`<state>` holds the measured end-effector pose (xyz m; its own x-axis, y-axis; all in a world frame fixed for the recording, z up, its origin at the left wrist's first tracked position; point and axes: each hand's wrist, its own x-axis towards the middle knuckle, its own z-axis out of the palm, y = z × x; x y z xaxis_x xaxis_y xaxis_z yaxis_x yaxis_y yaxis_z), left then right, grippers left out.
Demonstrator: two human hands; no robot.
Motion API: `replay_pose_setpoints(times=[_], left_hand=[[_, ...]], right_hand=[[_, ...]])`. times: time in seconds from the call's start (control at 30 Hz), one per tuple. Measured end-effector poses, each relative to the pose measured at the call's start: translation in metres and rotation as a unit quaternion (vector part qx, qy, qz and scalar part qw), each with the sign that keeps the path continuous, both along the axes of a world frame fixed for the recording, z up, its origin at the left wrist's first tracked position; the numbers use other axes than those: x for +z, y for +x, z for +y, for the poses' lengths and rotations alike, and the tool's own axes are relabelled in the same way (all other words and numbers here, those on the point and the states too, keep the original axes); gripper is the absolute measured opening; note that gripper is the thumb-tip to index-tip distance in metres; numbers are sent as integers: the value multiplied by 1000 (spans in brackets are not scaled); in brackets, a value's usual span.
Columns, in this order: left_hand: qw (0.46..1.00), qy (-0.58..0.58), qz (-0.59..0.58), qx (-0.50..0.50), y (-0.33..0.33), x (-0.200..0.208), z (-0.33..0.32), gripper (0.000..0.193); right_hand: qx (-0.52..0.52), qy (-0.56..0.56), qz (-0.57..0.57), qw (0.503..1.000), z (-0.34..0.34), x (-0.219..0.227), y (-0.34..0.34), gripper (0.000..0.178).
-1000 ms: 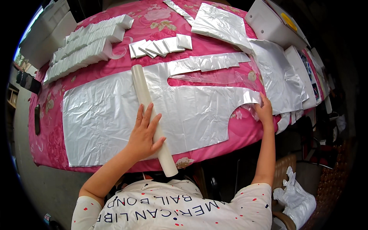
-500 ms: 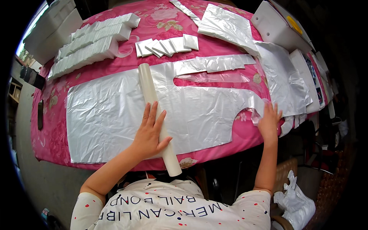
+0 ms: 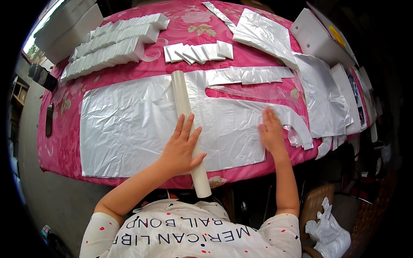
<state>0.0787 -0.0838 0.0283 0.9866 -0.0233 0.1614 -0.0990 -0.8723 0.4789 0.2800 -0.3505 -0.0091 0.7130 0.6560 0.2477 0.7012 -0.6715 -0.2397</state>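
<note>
A thin, shiny white plastic apron (image 3: 124, 129) lies spread over the pink floral tablecloth (image 3: 60, 146), its cut-out straps reaching to the right. Across its middle rests a long cream tube (image 3: 182, 92), tilted, its near end past the table edge. My left hand (image 3: 183, 148) lies over the tube with fingers spread, pressing rather than wrapped round it. Flat on the apron beside its curved right-hand cut-out is my right hand (image 3: 272, 132), slightly blurred, fingers stretched out and holding nothing. Beyond the apron sit several small folded white plastic packets (image 3: 200, 53) in an overlapping row.
Rows of stacked white packets (image 3: 112, 47) stand far left before a white foam box (image 3: 69, 32). A pile of plastic sheets (image 3: 264, 34) and a white box (image 3: 314, 36) are far right. A dark bottle (image 3: 42, 77) and dark flat object (image 3: 49, 120) lie left.
My right hand has moved left from the strap's end onto the apron's body. The strap now lies loose. My left hand stays on the tube; the whole view has shifted slightly.
</note>
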Motion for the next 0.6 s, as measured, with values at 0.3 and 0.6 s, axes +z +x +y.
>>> replay_pose_setpoints(times=[0.3,0.6], left_hand=[[1000,5,-12,-11,3,0,-7,59],[999,9,-35,-19,3,3,-10,61]], right_hand=[[-232,26,-62,970,-105,1,46,22],[-137,112,-28,984,-28,83,-25,11]])
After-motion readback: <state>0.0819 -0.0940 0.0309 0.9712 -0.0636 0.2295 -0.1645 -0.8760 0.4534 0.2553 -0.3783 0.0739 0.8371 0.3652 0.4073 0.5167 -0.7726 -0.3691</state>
